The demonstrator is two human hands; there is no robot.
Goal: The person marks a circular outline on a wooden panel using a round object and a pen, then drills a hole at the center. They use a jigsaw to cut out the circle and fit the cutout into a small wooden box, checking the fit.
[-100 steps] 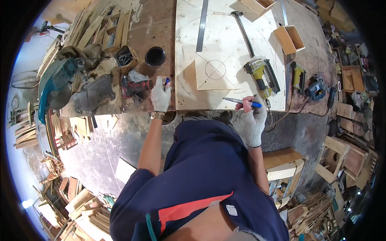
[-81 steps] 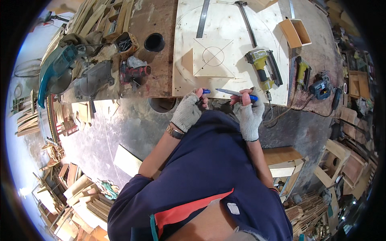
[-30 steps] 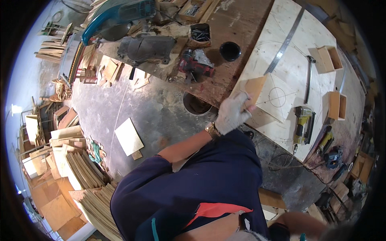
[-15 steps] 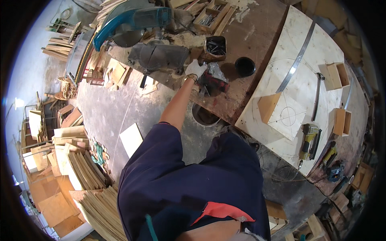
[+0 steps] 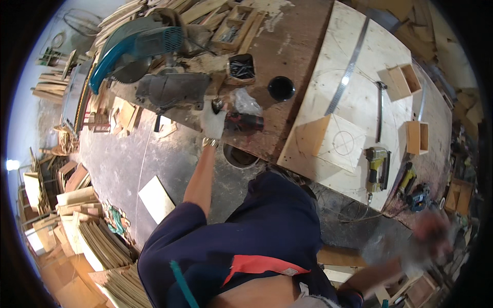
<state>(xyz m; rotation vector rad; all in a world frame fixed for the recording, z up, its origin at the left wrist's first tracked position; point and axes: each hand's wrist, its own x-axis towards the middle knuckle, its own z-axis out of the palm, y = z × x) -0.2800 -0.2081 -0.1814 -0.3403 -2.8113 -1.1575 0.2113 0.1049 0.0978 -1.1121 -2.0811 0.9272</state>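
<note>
My left hand (image 5: pixel 212 122), in a whitish glove with a gold-coloured band at the wrist, is at the near edge of the brown workbench (image 5: pixel 280 46). Its fingers appear curled round a small dark roundish thing (image 5: pixel 216 105), too unclear to name. Just right of the hand lies a red and black power tool (image 5: pixel 245 122), with a crumpled clear plastic bag (image 5: pixel 247 101) beyond it. Far to the lower right, my right hand (image 5: pixel 431 238) is smeared by motion; its fingers and anything in them cannot be made out.
A teal mitre saw (image 5: pixel 138 46) stands at the far left of the bench. Near it are a box of screws or nails (image 5: pixel 241 68) and a black bowl (image 5: pixel 281 89). A pale plywood sheet (image 5: pixel 303 143) carries a nail gun (image 5: pixel 377 168), a metal ruler (image 5: pixel 349 69) and wooden boxes (image 5: pixel 417 137).
The view has shifted, moving the bench leftward in the picture. My left hand has drawn nearer to me along the power tool's left side. My right arm has come into view at lower right.
</note>
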